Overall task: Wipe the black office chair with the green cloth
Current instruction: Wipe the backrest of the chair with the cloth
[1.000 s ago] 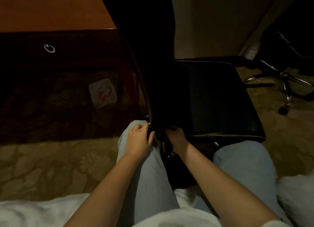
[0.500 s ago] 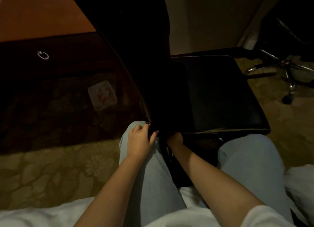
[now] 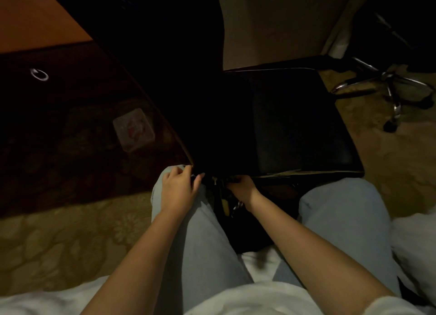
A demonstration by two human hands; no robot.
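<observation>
Black chair (image 3: 295, 116) hides more desk (image 3: 35, 20); left hand (image 3: 179, 187), right hand (image 3: 243, 188) stay.

No legible text or labels.

The black office chair (image 3: 295, 126) looks smooth, faintly glossy; star base (image 3: 392, 88) shiny metal.

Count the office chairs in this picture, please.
2. The black office chair stands right at the person's knees. Of the second chair only the chrome wheeled base shows, on the carpet at upper right; its seat is lost in darkness. Others may be hidden.
</observation>
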